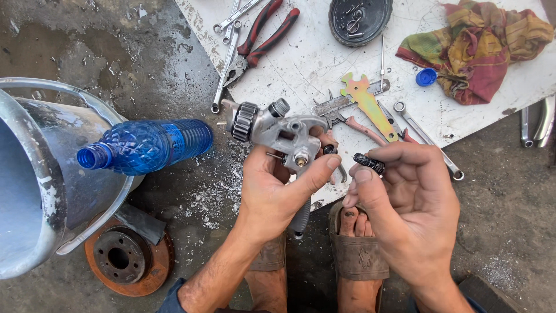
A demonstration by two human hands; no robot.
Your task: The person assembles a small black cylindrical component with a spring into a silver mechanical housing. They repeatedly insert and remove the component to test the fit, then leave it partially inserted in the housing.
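Left hand (278,188) clenched around grey spray gun (284,136), handle down between fingers; right hand (405,197) pinches small black knurled part (369,163) at thumb and fingertip, just right of the gun. Left: blue bottle (147,145), blue label band, lying on metal bucket (40,179). Beyond: white board (324,64) on wet concrete floor (139,58), with pliers (260,37), wrenches, yellow flat spanner (368,104), rag (478,46).

The left hand (278,185) is covering most of the spray gun (278,130) grip. The metal bucket (40,174) is running off the left edge, and the chrome tube (538,122) off the right. The bucket is partly hiding the rusty brake disc (124,258). Both forearms are leaving the bottom edge.
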